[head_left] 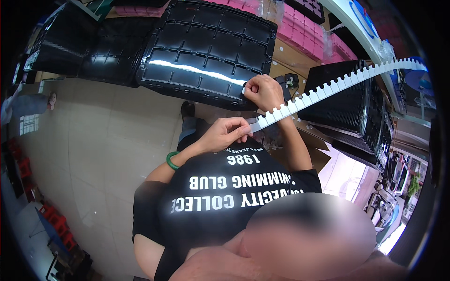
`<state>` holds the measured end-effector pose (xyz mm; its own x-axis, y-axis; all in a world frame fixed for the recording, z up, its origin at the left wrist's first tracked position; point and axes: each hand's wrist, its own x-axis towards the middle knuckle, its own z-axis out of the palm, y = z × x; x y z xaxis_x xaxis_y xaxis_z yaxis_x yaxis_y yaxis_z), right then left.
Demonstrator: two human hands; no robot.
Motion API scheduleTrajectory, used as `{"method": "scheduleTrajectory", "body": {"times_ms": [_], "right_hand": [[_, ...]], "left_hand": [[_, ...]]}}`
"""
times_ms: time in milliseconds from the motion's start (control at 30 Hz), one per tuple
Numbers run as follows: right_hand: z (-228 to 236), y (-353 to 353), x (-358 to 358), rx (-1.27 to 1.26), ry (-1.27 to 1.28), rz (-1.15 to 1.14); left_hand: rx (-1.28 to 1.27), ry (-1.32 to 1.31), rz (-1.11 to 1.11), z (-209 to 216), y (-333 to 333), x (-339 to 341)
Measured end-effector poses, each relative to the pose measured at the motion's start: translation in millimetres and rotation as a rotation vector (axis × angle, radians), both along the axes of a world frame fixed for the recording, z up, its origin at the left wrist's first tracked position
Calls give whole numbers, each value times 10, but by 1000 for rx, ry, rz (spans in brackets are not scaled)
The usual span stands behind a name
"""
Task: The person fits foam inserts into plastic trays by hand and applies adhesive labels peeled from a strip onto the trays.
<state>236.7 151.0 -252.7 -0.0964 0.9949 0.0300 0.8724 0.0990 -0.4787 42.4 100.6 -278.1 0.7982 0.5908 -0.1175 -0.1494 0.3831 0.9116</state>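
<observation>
While the left hand (pixel 228 129) reaches in from 8 o'clock, its thumb and fingers closed on the near end of a white notched label strip (pixel 323 92), the right hand (pixel 265 92) bends at the wrist toward 11 o'clock, thumb against curled index finger. A small white piece (pixel 244 88) shows at the right fingertips, beside the near corner of a glossy black tray (pixel 211 49) at 11 o'clock. From the left hand the strip passes across the right wrist and runs off toward 2 o'clock, to a blue disc (pixel 415 80). Farther out, pink trays (pixel 304 35) sit at 1 o'clock, stacked black trays (pixel 333 93) at 3, and red stools (pixel 55 220) at 8 on the floor (pixel 103 150).
</observation>
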Motion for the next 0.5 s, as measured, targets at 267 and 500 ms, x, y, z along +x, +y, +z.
{"method": "scheduleTrajectory", "body": {"times_ms": [267, 500], "right_hand": [[-261, -111, 140, -5, 341, -65], [-113, -47, -57, 45, 160, -85]], "left_hand": [[-8, -27, 78, -40, -131, -36], [-6, -39, 141, -58, -222, -10]]}}
